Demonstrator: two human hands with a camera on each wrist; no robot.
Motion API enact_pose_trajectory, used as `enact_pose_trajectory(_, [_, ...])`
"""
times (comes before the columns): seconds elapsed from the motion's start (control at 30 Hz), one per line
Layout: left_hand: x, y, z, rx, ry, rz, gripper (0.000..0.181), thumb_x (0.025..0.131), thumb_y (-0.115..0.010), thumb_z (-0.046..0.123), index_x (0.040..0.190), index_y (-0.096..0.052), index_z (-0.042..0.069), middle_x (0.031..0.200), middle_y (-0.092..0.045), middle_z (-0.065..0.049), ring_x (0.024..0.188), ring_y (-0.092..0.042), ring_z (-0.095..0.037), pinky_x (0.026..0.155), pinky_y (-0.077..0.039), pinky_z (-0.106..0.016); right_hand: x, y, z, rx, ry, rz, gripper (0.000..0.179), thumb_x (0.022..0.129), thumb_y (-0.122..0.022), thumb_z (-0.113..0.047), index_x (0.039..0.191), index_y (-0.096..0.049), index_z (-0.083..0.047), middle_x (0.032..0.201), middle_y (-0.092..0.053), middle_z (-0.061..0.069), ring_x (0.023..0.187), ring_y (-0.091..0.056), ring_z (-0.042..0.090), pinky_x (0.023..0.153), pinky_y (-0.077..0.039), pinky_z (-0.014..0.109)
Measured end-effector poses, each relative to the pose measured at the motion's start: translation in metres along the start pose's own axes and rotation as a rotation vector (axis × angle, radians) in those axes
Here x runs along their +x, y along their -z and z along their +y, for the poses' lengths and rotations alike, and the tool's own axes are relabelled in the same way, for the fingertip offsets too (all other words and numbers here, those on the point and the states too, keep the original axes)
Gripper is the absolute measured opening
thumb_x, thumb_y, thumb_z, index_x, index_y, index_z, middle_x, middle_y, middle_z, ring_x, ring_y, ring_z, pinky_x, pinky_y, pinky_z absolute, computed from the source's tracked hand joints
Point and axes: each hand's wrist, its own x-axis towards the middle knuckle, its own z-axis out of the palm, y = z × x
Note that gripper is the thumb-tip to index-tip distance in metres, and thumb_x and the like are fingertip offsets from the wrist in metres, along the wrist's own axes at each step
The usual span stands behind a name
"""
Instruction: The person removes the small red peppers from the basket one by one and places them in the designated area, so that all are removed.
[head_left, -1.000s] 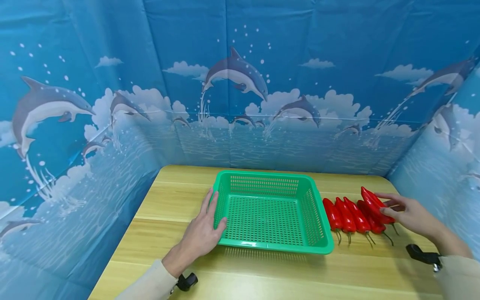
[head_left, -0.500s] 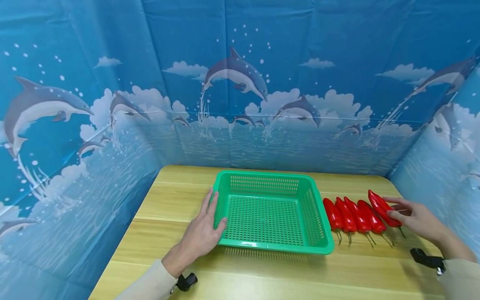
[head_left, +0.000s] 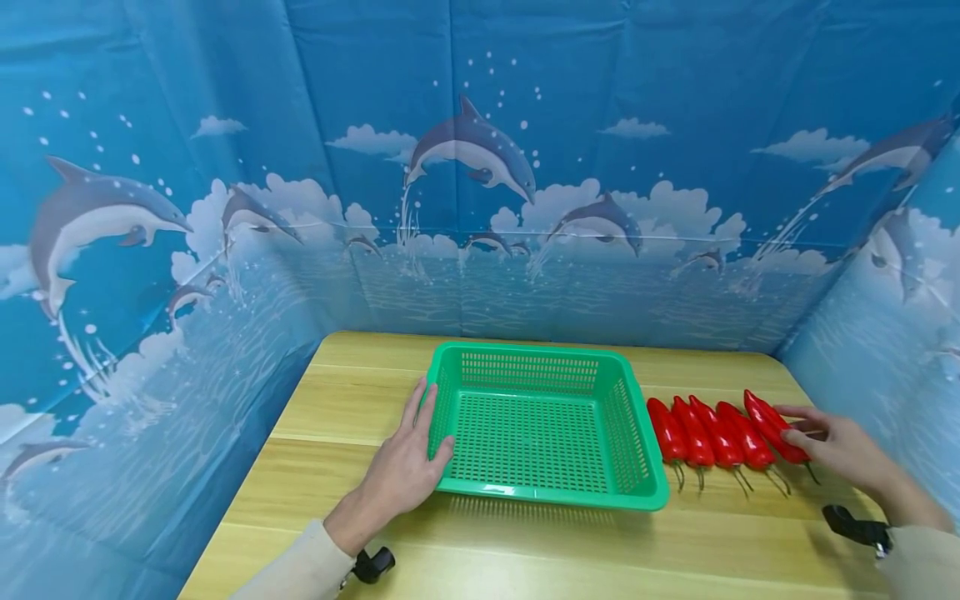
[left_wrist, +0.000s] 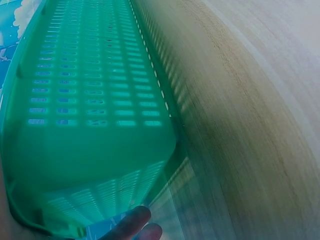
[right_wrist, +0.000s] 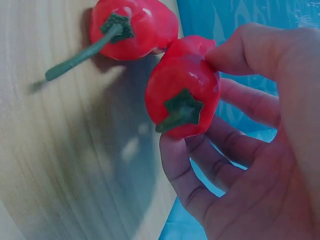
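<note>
A green plastic basket (head_left: 551, 495) with slotted walls stands on the wooden table, nothing inside it. At its left side my left hand (head_left: 397, 471) holds the rim, thumb on the inner side. Two fingertips (left_wrist: 134, 220) show by the outer wall in the left wrist view. On the far right my right hand (head_left: 843, 446) grips a red pepper (head_left: 772, 427) between thumb and fingers. The right wrist view shows that pepper (right_wrist: 167, 80) stem end first. Several more red peppers (head_left: 722, 433) lie side by side between it and the basket, stems toward me.
The table (head_left: 352, 400) has light wood grain. A blue dolphin-print curtain (head_left: 480, 275) rises behind it and along both sides. Black wrist mounts (head_left: 372, 564) sit at both cuffs.
My right hand has carried its pepper right and down, off the neighbouring pepper to the right end of the row. The left hand and the basket have stayed put.
</note>
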Motion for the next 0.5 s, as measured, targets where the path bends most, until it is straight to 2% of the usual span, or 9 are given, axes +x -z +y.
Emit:
enact_pose_trajectory(0.17, [0.0,0.0,0.001,0.003,-0.002,-0.001,0.09,0.119,-0.06,0.037,0.189,-0.01,0.011,0.2,-0.001,-0.005,0.043,-0.043,-0.01,0.041,-0.042,-0.03,0.001,-0.003,0.006,-0.013,-0.011,-0.004,0.055,0.122,-0.059,-0.021,0.161,-0.054,0.017,0.129,-0.08,0.038,0.087,-0.065,-0.016,0.074,-0.058,0.025])
enact_pose_trajectory(0.37, [0.0,0.0,0.0,-0.004,-0.001,-0.002,0.09,0.119,-0.061,0.037,0.189,-0.01,0.011,0.2,-0.002,-0.005,0.043,-0.043,-0.01,0.041,-0.042,-0.03,0.002,-0.005,0.012,-0.024,-0.031,-0.017,0.056,0.121,-0.06,-0.023,0.161,-0.054,0.017,0.135,-0.076,0.042,0.096,-0.08,0.013,0.074,-0.059,0.025])
enact_pose_trajectory(0.5, [0.001,0.0,0.0,-0.003,0.003,-0.003,0.091,0.119,-0.06,0.038,0.189,-0.01,0.011,0.2,-0.001,-0.004,0.043,-0.043,-0.01,0.041,-0.043,-0.03,0.003,-0.007,0.013,-0.034,-0.023,-0.016,0.055,0.121,-0.062,-0.022,0.159,-0.055,0.017,0.135,-0.076,0.042,0.102,-0.083,0.028,0.075,-0.058,0.025])
